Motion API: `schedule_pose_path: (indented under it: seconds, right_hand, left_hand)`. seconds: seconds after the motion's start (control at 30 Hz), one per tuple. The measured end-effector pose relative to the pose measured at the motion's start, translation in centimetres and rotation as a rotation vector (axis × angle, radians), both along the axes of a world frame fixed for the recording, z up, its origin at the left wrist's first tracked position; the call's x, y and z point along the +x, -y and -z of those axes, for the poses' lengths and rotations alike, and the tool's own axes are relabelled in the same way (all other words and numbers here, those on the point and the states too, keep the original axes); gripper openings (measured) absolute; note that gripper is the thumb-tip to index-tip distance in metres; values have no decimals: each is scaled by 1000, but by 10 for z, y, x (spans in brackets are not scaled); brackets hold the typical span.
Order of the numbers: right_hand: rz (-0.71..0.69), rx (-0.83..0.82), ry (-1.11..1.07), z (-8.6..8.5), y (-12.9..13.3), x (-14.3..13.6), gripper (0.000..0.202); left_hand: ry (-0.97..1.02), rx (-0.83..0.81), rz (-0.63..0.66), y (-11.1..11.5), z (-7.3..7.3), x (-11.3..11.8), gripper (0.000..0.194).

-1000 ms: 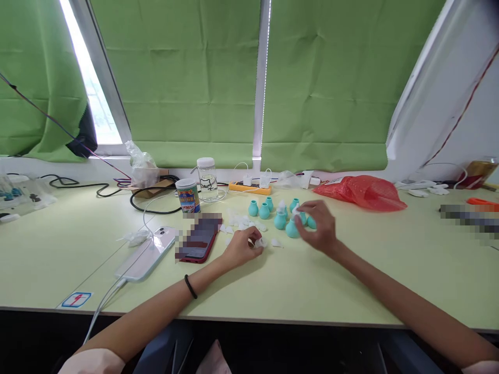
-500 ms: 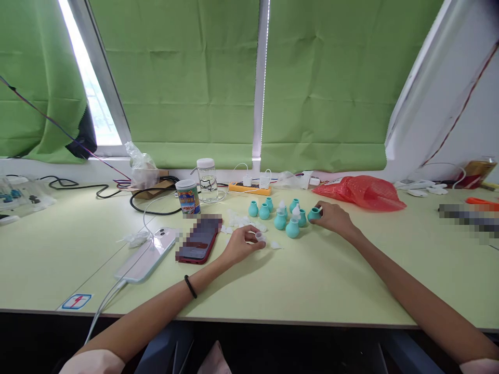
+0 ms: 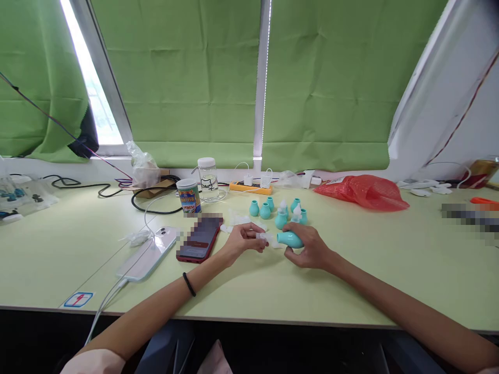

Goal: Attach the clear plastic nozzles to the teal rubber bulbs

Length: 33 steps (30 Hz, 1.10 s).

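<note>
Between the fingers of my left hand (image 3: 245,240) is a small translucent plastic nozzle piece (image 3: 263,237), pointing right. My right hand (image 3: 312,246) is closed round a turquoise squeeze bulb (image 3: 289,239), tipped on its side with its neck facing the nozzle piece. A small gap separates the two parts. Several more turquoise bulbs (image 3: 265,210) stand upright just behind my hands, and some carry clear tips (image 3: 297,211). Loose translucent pieces (image 3: 237,218) lie behind my left hand, partly hidden by it.
Left of my hands lie a red-edged phone (image 3: 200,238) and a pale phone (image 3: 150,254) with a white cable. Behind stand a printed can (image 3: 189,196), a clear jar (image 3: 208,182) and an orange power strip (image 3: 249,188). A red bubble-wrap bag (image 3: 362,193) lies back right.
My right hand has brought a turquoise bulb left and nearer to me, tipping it sideways toward my left hand. The nozzle piece in my left hand has turned to point right.
</note>
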State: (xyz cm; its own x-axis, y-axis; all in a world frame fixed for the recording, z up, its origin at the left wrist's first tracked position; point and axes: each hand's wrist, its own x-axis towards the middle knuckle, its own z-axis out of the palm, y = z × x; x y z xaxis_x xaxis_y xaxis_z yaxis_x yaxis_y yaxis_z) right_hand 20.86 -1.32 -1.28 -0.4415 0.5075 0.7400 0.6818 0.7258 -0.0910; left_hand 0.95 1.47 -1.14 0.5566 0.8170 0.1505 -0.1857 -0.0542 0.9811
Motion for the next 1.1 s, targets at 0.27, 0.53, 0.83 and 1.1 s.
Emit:
schedule_pose_path:
  seconds: [0.27,0.53,0.83,1.1]
  right_hand:
    - [41,-74,-35,11,3,-7,22]
    - [89,-41,-25,25,-1,-9,13]
    - [28,-316,-248,19,6,-18,16]
    - [-89,-643,-409,14,4,-23,17]
  left_hand:
    - [-87,71,104,4,-1,1,37]
    - [-234,202,26,5,2,1,35]
    - [-301,377,-131,20,-1,4,32]
    - [-352,611,-186,20,1,2,32]
